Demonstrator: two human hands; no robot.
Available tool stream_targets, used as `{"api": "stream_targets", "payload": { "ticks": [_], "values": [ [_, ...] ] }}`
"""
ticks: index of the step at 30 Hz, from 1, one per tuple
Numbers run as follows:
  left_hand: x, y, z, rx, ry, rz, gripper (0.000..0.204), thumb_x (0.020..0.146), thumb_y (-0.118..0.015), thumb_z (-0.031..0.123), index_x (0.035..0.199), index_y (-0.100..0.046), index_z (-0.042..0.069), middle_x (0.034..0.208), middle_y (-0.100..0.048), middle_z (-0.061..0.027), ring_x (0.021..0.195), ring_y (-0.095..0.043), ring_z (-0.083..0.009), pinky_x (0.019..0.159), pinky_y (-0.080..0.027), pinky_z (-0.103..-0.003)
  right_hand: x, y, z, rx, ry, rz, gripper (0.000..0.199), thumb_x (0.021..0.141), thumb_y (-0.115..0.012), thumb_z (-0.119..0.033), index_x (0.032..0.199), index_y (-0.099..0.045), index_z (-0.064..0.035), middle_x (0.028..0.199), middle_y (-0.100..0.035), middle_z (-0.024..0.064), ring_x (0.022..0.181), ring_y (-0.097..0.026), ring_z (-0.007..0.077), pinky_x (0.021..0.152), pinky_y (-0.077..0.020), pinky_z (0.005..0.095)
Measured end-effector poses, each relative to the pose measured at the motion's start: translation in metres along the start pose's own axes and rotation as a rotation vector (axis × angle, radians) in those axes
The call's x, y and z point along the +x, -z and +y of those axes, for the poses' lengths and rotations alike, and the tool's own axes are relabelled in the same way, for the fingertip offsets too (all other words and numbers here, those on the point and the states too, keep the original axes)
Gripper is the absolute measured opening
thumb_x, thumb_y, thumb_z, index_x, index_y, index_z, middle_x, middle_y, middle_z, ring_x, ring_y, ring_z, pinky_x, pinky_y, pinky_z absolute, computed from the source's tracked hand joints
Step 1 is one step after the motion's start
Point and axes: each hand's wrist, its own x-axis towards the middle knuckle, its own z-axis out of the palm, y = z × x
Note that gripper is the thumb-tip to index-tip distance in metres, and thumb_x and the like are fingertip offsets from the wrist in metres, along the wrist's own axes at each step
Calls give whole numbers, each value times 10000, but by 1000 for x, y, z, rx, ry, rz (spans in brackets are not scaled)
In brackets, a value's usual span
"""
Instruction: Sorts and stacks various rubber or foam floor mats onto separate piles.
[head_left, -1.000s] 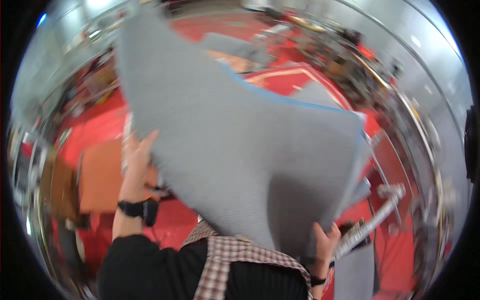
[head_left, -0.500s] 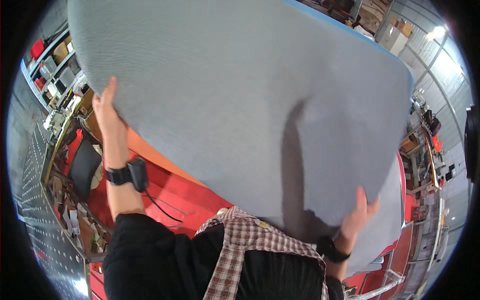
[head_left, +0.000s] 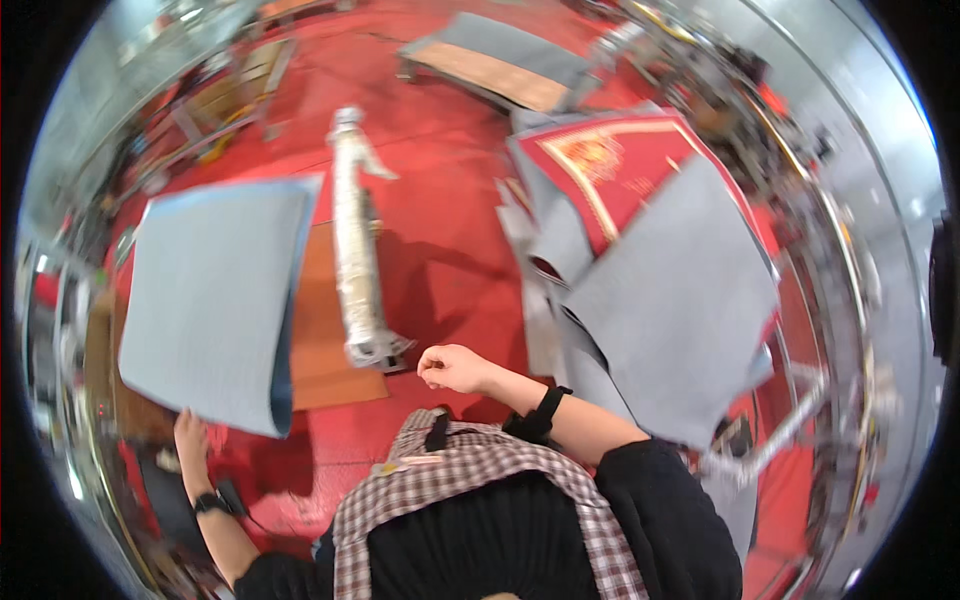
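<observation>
A large grey mat (head_left: 215, 290) with a bluish edge is at my left, over a brown-orange sheet (head_left: 330, 350); its right side bends up and shows a darker underside. My left hand (head_left: 192, 442) is at the mat's near edge, fingers stretched and apart; blur hides whether the tips touch it. In front of my body, my right hand (head_left: 455, 368) has its fingers curled in, with nothing visible in it. Close beyond that hand lies the near end of a long roll wrapped in whitish film (head_left: 355, 230).
At right, a stack holds grey mats (head_left: 680, 310) and a red mat with a gold pattern (head_left: 640, 160). A low bench with grey and tan sheets (head_left: 490, 70) stands far off. A metal frame (head_left: 775, 430) is at near right. Red floor (head_left: 440, 240) runs between the stacks.
The grey mat, which filled the view between both hands, has moved away to the left. My right hand has come off it, swung inward and curled. The floor and stacks now show.
</observation>
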Motion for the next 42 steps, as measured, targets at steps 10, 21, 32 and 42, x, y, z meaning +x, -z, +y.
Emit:
{"api": "stream_targets", "payload": {
  "ticks": [10, 21, 32, 42],
  "values": [
    [-46, -374, 156, 296, -501, -98, 436, 908, -494, 247, 1294, -429, 55, 1241, -500, -92, 1099, -502, -173, 939, -365, -299, -246, 126, 236, 244, -464, 1219, 131, 795, -550, -127, 849, -582, -13, 683, -598, 49, 618, -554, 113, 540, -451, 250],
    [-85, -833, -7, 701, -353, -1103, 580, 818, -628, 226, 1287, -388, -17, 1211, -503, -200, 1098, -509, -229, 898, -421, -328, -329, 75, 288, 864, -481, 1298, 167, 828, -562, -185, 814, -574, -19, 657, -578, 31, 579, -531, 100, 529, -425, 239],
    [-62, -951, -42, 1266, 77, -1138, 617, 713, -712, 402, 1107, -487, -17, 925, -569, -108, 739, -524, -182, 597, -437, -315, -339, 22, 220, 1371, -491, 1712, 204, 866, -554, -223, 957, -569, -40, 817, -611, 52, 726, -598, 138, 664, -475, 254],
    [-172, -946, 53, 891, 143, -1595, 407, 777, -659, 289, 1013, -522, -13, 823, -591, -60, 637, -552, -123, 527, -439, -261, -211, 145, 171, 2012, 427, 1316, 851, 774, -517, -633, 1315, -323, -5, 1278, -440, 174, 1058, -524, 301, 879, -431, 432]
  ]
}}
